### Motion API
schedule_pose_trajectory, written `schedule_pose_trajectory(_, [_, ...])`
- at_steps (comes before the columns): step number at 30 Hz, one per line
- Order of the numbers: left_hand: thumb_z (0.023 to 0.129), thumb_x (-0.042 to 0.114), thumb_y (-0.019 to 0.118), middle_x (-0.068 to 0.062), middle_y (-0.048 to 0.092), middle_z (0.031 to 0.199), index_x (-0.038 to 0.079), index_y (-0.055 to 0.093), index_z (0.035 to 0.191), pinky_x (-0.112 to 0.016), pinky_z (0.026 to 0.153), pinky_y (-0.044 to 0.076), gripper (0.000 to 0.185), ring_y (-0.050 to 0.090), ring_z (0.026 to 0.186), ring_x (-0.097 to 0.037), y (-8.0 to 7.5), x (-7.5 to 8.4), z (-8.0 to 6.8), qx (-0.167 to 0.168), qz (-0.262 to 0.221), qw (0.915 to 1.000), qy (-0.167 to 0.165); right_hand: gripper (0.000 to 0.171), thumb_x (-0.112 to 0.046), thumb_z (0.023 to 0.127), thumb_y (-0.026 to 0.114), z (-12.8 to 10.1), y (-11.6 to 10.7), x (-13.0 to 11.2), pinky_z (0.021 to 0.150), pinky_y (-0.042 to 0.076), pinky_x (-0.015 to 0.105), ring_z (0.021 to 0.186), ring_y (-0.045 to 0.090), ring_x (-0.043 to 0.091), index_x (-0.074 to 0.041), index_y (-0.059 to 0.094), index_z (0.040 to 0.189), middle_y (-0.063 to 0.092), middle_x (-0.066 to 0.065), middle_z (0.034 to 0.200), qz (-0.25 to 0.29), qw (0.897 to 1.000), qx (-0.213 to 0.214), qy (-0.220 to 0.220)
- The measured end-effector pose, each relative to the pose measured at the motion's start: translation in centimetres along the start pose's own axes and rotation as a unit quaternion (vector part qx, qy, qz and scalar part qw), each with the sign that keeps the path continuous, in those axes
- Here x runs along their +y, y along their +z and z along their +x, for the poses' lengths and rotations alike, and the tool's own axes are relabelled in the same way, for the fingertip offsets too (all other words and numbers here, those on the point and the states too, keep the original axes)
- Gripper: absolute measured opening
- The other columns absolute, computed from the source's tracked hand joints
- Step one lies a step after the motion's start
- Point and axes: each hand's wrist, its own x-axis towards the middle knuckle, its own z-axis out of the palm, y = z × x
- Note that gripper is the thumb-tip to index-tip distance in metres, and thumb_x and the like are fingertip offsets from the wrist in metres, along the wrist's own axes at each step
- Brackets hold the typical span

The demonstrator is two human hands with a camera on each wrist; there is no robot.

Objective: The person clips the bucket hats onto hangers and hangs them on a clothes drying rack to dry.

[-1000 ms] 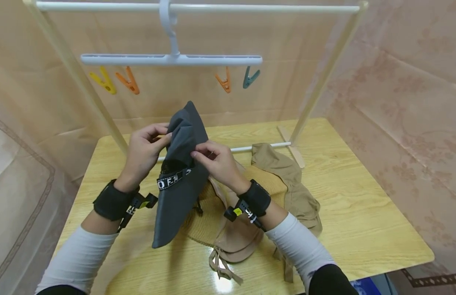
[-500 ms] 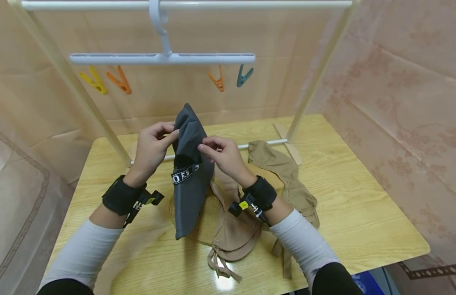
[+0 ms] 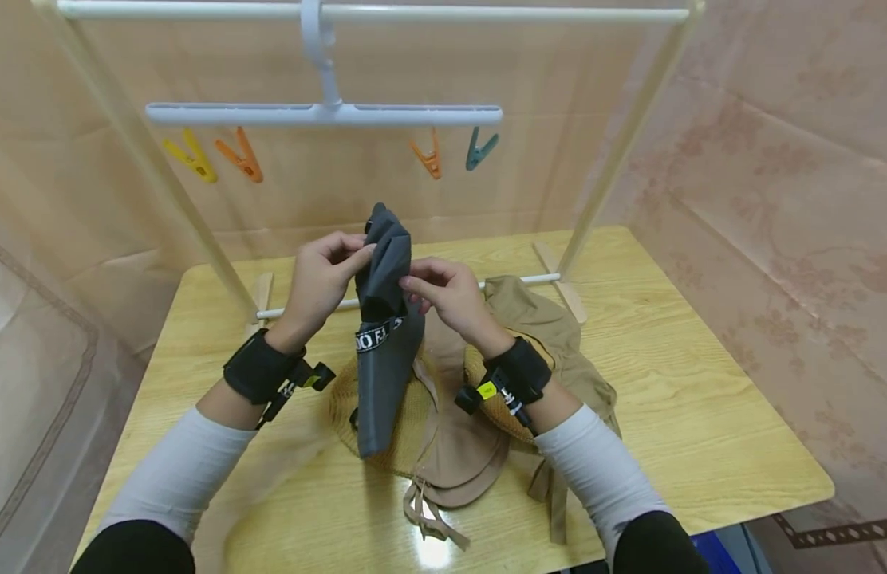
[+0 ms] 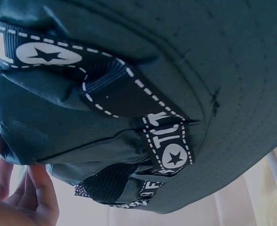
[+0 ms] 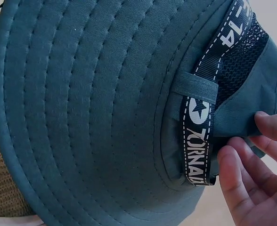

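Note:
A dark grey bucket hat (image 3: 386, 391) is held up above the table, its brim almost edge-on in the head view. My left hand (image 3: 321, 279) pinches the folded crown from the left. On the crown's other side, my right hand (image 3: 458, 307) pinches the cloth between thumb and fingers. The right wrist view shows the stitched brim (image 5: 91, 113), a black band (image 5: 197, 141) with white lettering, and dark mesh. Behind and below the hat lie a yellow woven hat (image 3: 343, 391) with a beige part (image 3: 458, 462), and a tan cloth hat (image 3: 587, 383), partly overlapping.
A white hanger (image 3: 329, 115) hangs from the rack's top bar (image 3: 501, 13), with yellow, orange and teal clips below it. The rack's lower bar (image 3: 518, 281) crosses the table's back. Thin ties (image 3: 432, 518) trail over the wooden tabletop (image 3: 687, 399).
The grey hat has turned so that its brim shows narrower, and it has shifted right over the woven hat. Both hands moved slightly right with it, still pinching the crown.

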Motion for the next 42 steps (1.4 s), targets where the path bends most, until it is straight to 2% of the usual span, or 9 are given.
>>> schedule_pose_trajectory(4, [0.084,0.021,0.063,0.006,0.062,0.082,0.002,0.067,0.092,-0.018,0.060,0.045,0.022,0.057,0.069,-0.004,0.5,0.1,0.4,-0.013,0.009,0.9999,0.001,0.021,-0.013,0.084,0.062,0.0,-0.5,-0.1,0.057,0.052,0.033,0.067,0.059,0.015,-0.001,0.065,0.102,0.063,-0.002,0.077,-0.003,1.000,0.002,0.002])
schedule_pose_trajectory(11, [0.085,0.021,0.062,-0.007,0.063,0.087,0.001,0.066,0.091,-0.017,0.061,0.045,0.022,0.056,0.070,-0.005,1.4,0.5,1.2,-0.041,0.043,0.9980,0.022,0.021,-0.009,0.085,0.059,0.0,-1.5,0.2,0.053,0.050,0.027,0.063,0.059,0.015,0.003,0.063,0.103,0.063,-0.004,0.074,-0.002,1.000,0.013,0.000])
schedule_pose_trajectory(13, [0.085,0.019,0.062,-0.008,0.063,0.084,0.000,0.066,0.090,-0.017,0.061,0.045,0.020,0.055,0.069,-0.005,1.7,1.5,1.1,-0.044,0.048,0.9976,0.024,0.021,-0.008,0.086,0.059,0.0,-1.7,0.3,0.053,0.049,0.025,0.062,0.059,0.012,0.003,0.063,0.103,0.063,-0.005,0.074,-0.005,1.000,0.017,0.002])
schedule_pose_trajectory(20, [0.083,0.017,0.064,0.003,0.060,0.077,-0.003,0.066,0.087,-0.017,0.060,0.043,0.020,0.053,0.067,-0.005,2.2,1.7,1.3,-0.006,0.025,0.9994,0.024,0.023,-0.011,0.086,0.059,-0.2,-2.6,0.1,0.053,0.048,0.023,0.064,0.058,0.014,0.003,0.063,0.104,0.063,-0.004,0.079,-0.013,1.000,0.024,0.011])
schedule_pose_trajectory(24, [0.082,0.012,0.065,0.008,0.059,0.073,-0.006,0.066,0.087,-0.016,0.060,0.042,0.018,0.053,0.066,-0.002,2.4,2.8,1.1,0.027,0.009,0.9993,0.023,0.024,-0.012,0.087,0.058,-0.2,-3.1,-0.1,0.053,0.049,0.022,0.063,0.057,0.010,0.003,0.062,0.105,0.062,-0.003,0.078,-0.020,0.999,0.031,0.014])
schedule_pose_trajectory(28, [0.080,0.015,0.068,0.011,0.060,0.073,-0.004,0.067,0.086,-0.015,0.061,0.044,0.020,0.055,0.066,-0.001,2.5,2.2,1.7,0.049,0.005,0.9983,0.031,0.025,-0.013,0.087,0.058,0.1,-3.2,-0.5,0.054,0.050,0.024,0.064,0.058,0.010,0.003,0.062,0.106,0.063,0.000,0.078,-0.020,0.999,0.034,0.011])
schedule_pose_trajectory(34, [0.081,0.022,0.067,0.005,0.063,0.076,0.000,0.068,0.087,-0.017,0.062,0.045,0.023,0.057,0.068,-0.004,2.5,1.5,2.2,0.052,0.024,0.9977,0.037,0.027,-0.016,0.088,0.058,0.5,-3.0,-1.0,0.057,0.051,0.026,0.075,0.062,0.015,-0.003,0.062,0.111,0.066,0.000,0.085,-0.016,0.999,0.021,0.018])
schedule_pose_trajectory(37, [0.081,0.021,0.067,0.003,0.063,0.077,0.000,0.067,0.088,-0.016,0.062,0.045,0.022,0.057,0.068,-0.004,2.6,1.6,2.3,0.050,0.021,0.9980,0.033,0.028,-0.016,0.088,0.058,0.7,-2.9,-0.9,0.059,0.052,0.030,0.075,0.062,0.014,-0.003,0.062,0.112,0.067,0.001,0.085,-0.016,1.000,0.016,0.019])
schedule_pose_trajectory(42, [0.081,0.014,0.066,0.009,0.062,0.073,-0.005,0.067,0.087,-0.015,0.059,0.044,0.020,0.055,0.065,-0.002,2.9,2.6,1.9,0.058,-0.007,0.9978,0.030,0.027,-0.015,0.087,0.058,1.0,-2.7,-0.7,0.063,0.052,0.042,0.073,0.061,0.012,-0.002,0.062,0.111,0.067,0.002,0.084,-0.015,0.999,0.017,0.023])
